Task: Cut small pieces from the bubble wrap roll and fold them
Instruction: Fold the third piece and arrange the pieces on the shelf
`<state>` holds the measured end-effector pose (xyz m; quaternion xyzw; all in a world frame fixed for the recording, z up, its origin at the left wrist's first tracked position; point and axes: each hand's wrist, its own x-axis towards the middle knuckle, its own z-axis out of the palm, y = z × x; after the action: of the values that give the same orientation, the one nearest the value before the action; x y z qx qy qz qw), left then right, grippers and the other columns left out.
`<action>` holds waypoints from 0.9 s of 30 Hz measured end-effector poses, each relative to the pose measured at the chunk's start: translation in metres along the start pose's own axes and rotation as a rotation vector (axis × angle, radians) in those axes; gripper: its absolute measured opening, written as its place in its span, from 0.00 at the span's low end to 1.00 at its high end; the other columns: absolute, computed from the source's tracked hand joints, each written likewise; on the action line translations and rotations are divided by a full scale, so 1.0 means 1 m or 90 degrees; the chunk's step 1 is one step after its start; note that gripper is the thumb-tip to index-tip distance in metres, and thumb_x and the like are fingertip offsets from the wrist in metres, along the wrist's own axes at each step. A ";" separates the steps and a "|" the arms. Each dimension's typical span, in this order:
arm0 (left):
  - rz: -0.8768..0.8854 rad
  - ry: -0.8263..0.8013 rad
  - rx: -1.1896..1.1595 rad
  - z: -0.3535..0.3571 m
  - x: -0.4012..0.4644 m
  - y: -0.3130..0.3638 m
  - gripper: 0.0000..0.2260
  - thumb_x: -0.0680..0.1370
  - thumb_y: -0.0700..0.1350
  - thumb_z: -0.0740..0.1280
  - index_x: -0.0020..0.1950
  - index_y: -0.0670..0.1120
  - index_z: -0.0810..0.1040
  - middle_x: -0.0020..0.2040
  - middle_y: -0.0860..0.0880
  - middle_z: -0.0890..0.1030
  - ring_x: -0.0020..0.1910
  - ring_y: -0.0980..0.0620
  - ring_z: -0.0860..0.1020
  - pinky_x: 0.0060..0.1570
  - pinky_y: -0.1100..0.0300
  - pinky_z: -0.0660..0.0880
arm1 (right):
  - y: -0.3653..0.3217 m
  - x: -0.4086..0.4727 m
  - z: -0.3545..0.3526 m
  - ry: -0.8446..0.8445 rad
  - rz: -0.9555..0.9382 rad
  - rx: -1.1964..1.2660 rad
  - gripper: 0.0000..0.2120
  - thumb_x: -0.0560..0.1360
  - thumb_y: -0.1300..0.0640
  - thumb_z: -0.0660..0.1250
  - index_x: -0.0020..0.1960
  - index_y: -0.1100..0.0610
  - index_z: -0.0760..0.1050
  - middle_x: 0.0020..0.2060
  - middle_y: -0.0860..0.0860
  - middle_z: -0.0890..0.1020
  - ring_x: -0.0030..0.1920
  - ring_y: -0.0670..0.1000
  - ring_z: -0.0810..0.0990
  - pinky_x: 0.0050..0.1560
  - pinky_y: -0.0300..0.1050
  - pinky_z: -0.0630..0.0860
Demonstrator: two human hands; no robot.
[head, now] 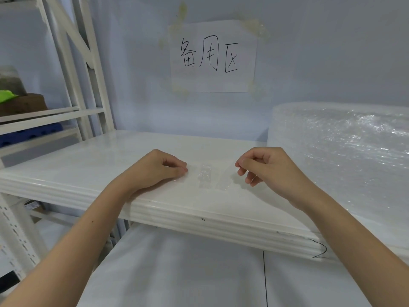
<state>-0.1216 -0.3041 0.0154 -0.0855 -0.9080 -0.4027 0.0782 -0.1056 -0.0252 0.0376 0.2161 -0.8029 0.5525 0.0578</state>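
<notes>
A person's two bare hands work over a white desk [88, 165] set against a pale blue wall. The left hand [155, 169] rests on the desk surface with its fingers curled, thumb and fingertips pressed together at the left edge of a small piece of bubble wrap [205, 177]; whether they actually pinch the clear film cannot be told. The right hand [263, 167] hovers just to the right of the piece, fingers loosely curled and holding nothing. The piece lies flat on the desk between the two hands, nearly transparent. The large bubble wrap roll [340, 147] sits at the right end of the desk, against the wall. A handwritten paper sign [213, 56] is taped to the wall above. White metal shelving [73, 85] stands at left.
</notes>
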 end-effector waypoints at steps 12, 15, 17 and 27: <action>-0.014 -0.020 -0.067 -0.007 -0.005 0.004 0.04 0.75 0.48 0.73 0.43 0.52 0.88 0.57 0.63 0.82 0.52 0.67 0.80 0.49 0.71 0.70 | 0.000 0.001 0.000 -0.004 -0.002 -0.005 0.08 0.77 0.60 0.66 0.42 0.59 0.82 0.34 0.49 0.84 0.32 0.47 0.79 0.36 0.40 0.77; -0.025 -0.031 -0.048 -0.007 -0.006 0.003 0.04 0.75 0.47 0.72 0.43 0.52 0.87 0.55 0.64 0.83 0.53 0.64 0.81 0.53 0.66 0.73 | 0.001 0.001 0.000 -0.004 0.002 -0.002 0.08 0.77 0.60 0.66 0.43 0.59 0.82 0.34 0.50 0.84 0.32 0.47 0.79 0.36 0.40 0.77; -0.022 -0.037 -0.045 -0.006 -0.006 0.002 0.07 0.75 0.43 0.71 0.43 0.53 0.87 0.55 0.64 0.83 0.53 0.65 0.81 0.56 0.65 0.74 | 0.001 0.001 0.000 -0.003 0.004 -0.001 0.08 0.77 0.60 0.66 0.43 0.59 0.82 0.35 0.50 0.84 0.32 0.48 0.79 0.36 0.40 0.77; -0.009 -0.037 -0.017 -0.010 -0.009 0.000 0.13 0.76 0.37 0.68 0.51 0.55 0.86 0.53 0.60 0.85 0.53 0.59 0.82 0.59 0.62 0.76 | 0.005 0.016 -0.007 0.058 0.045 -0.175 0.09 0.78 0.57 0.62 0.51 0.54 0.81 0.45 0.44 0.82 0.38 0.50 0.82 0.35 0.38 0.78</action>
<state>-0.1124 -0.3121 0.0198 -0.0918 -0.9049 -0.4128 0.0478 -0.1235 -0.0218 0.0410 0.1523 -0.8746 0.4485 0.1035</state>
